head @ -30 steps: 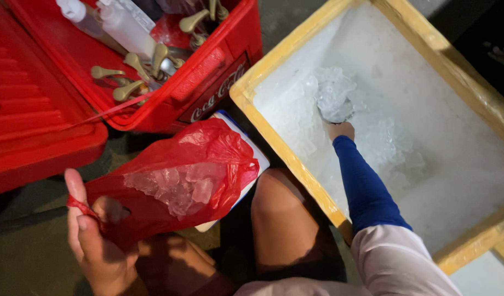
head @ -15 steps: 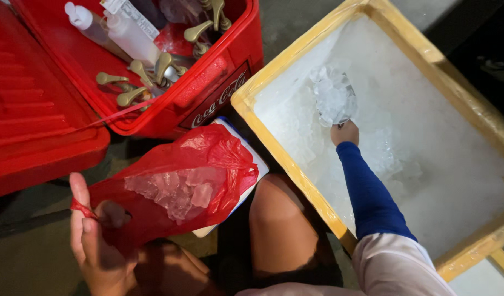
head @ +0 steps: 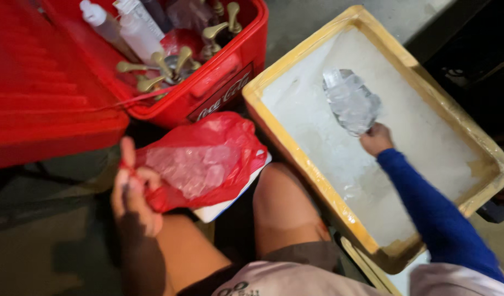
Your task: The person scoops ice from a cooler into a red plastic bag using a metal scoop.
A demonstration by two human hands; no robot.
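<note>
— Head view, looking down: what does each hand have?

— The right hand (head: 376,138) is closed round the handle of a clear scoop (head: 350,101) heaped with ice cubes, held up inside the yellow-rimmed foam box (head: 296,148). The left hand (head: 132,189) pinches the mouth of a red plastic bag (head: 208,159), fingers curled tight on the gathered edge.

— How would that bag handle?

— Soft and thin, I'd judge, and heavy for its size, with ice already showing through it. Wet film is likely slippery — the bunched rim, where the hand has it, looks the best hold. It lies partly on a white board (head: 230,200) beside the person's knee.

— And the scoop?

— Stiff, and piled high, so cubes could slide off if it tips. The handle is the only sensible grip.

— What is in the containers?

— The foam box holds a bed of crushed ice across its floor. The red cooler (head: 219,87), lid open, holds white squeeze bottles (head: 134,33) and brass-coloured tap handles (head: 164,68) — the rest is too dim to tell.
</note>
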